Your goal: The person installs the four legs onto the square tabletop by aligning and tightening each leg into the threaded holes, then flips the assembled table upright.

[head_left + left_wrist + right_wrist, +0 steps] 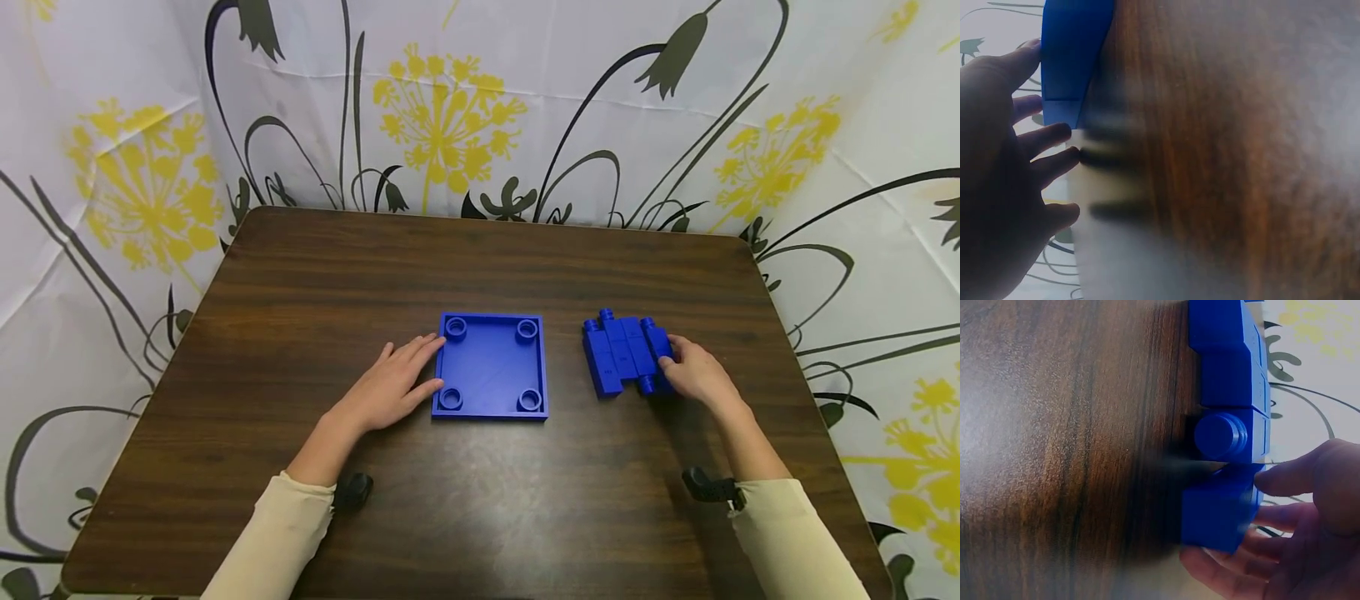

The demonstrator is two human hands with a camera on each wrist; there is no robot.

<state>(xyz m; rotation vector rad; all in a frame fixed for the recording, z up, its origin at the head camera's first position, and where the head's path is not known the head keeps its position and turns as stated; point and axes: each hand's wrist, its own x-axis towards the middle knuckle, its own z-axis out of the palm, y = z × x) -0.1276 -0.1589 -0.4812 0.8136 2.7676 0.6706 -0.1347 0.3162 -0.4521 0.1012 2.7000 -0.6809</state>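
A blue square plastic panel (491, 367) with a raised rim and a round socket in each corner lies flat on the table. At its left rim, my left hand (393, 383) touches the edge with spread, nearly straight fingers; the left wrist view shows thumb and fingertips against the panel's side (1075, 50). To the right, several blue square-sided blocks (621, 346) with round end pegs lie side by side. My right hand (697, 371) grips the rightmost block (1210, 512), thumb on its upper face and fingers around its outer side.
The brown wood-grain table (480, 508) has rounded corners. Behind and beside it hangs a white curtain (315, 83) with yellow and grey flowers. A black wrist camera (352, 492) is strapped at the left cuff and another black camera (708, 485) at the right.
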